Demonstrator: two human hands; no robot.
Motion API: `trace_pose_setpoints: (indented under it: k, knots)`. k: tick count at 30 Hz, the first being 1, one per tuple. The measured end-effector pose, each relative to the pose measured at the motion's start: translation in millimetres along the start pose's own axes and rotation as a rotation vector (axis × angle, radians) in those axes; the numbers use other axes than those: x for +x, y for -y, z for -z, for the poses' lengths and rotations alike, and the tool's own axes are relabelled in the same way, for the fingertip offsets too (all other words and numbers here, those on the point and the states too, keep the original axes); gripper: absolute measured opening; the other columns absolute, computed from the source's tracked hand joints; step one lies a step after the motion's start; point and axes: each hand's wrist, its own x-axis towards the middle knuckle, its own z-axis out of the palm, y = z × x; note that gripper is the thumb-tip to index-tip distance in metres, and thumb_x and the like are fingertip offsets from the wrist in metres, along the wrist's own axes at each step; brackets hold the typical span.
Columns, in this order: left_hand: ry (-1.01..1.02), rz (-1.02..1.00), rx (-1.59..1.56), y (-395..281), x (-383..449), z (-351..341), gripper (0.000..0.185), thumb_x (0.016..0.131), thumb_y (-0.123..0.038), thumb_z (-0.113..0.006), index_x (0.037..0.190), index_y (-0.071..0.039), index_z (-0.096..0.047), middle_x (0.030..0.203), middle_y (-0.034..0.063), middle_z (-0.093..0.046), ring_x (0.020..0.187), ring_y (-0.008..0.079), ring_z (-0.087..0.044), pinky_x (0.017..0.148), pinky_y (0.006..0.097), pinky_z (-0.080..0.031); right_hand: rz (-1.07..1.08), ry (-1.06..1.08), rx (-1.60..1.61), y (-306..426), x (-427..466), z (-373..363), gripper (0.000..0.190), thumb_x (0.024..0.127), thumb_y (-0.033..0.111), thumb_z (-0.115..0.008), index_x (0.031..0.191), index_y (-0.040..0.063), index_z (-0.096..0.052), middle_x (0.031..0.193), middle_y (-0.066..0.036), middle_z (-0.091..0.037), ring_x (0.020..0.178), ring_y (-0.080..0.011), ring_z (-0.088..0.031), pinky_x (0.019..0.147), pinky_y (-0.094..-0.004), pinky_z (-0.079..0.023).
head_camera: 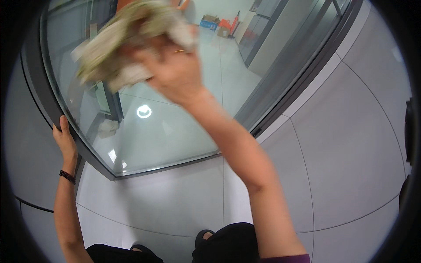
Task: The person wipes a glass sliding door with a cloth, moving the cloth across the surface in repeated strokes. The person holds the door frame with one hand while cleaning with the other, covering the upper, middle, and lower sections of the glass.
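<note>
A bunched, pale yellow-green and white cloth [111,49] is gripped in my right hand [174,70], in front of the upper part of a glass door [171,131]. Both hand and cloth are blurred, so I cannot tell whether the cloth touches the pane. My left hand [65,139] holds the dark frame [95,161] of the door at its left edge, thumb on the near face. A beaded bracelet [67,177] circles my left wrist. The cloth hides part of the glass and what lies behind it.
Beyond the glass are a blue cardboard box [209,23], a red and black long-handled object [234,24] and a crumpled white cloth or bag [108,128]. A dark metal track [296,88] runs along the right. Grey floor tiles [174,197] lie around my slippered feet [204,236].
</note>
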Motion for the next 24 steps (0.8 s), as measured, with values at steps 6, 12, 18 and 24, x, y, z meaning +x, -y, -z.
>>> trace_pose_setpoints:
  k: [6,12,18,24]
  knots:
    - [-0.038,-0.018,0.053,-20.6,-5.1,-0.3,0.042,0.095,-0.045,-0.051,0.086,-0.004,-0.050,0.078,-0.0031,-0.045,0.072,0.0073,-0.039,0.067,0.0220,-0.035,-0.304,-0.111,-0.133,-113.6,-72.2,72.5,0.049,0.085,0.022,-0.063,0.130,0.009,-0.050,0.137,-0.017,-0.043,0.125,-0.0329,-0.041,0.106,-0.0418,-0.028]
    - [-0.080,0.050,0.100,-12.0,-4.8,8.0,0.042,0.095,-0.046,-0.051,0.080,-0.006,-0.047,0.074,-0.0041,-0.042,0.069,0.0075,-0.036,0.064,0.0221,-0.033,-0.748,-0.193,-0.184,-172.4,-147.9,117.4,0.049,0.096,0.029,-0.050,0.129,-0.006,-0.043,0.131,-0.018,-0.048,0.120,-0.0288,-0.045,0.103,-0.0356,-0.032]
    - [-0.096,0.056,0.111,-36.5,-12.2,-2.1,0.043,0.094,-0.046,-0.052,0.084,-0.005,-0.049,0.075,-0.0035,-0.045,0.070,0.0082,-0.039,0.065,0.0240,-0.037,-1.148,-0.510,-0.218,-194.8,-151.8,137.2,0.051,0.094,0.032,-0.051,0.127,-0.007,-0.043,0.131,-0.020,-0.046,0.117,-0.0336,-0.044,0.101,-0.0398,-0.032]
    - [-0.061,0.037,0.073,-34.3,-16.8,-4.0,0.042,0.093,-0.043,-0.055,0.095,-0.001,-0.054,0.080,-0.0013,-0.049,0.074,0.0096,-0.043,0.067,0.0251,-0.039,-1.129,-0.572,-0.109,-188.1,-115.0,108.7,0.046,0.094,0.018,-0.046,0.130,-0.008,-0.038,0.140,-0.023,-0.035,0.124,-0.0335,-0.036,0.107,-0.0391,-0.023]
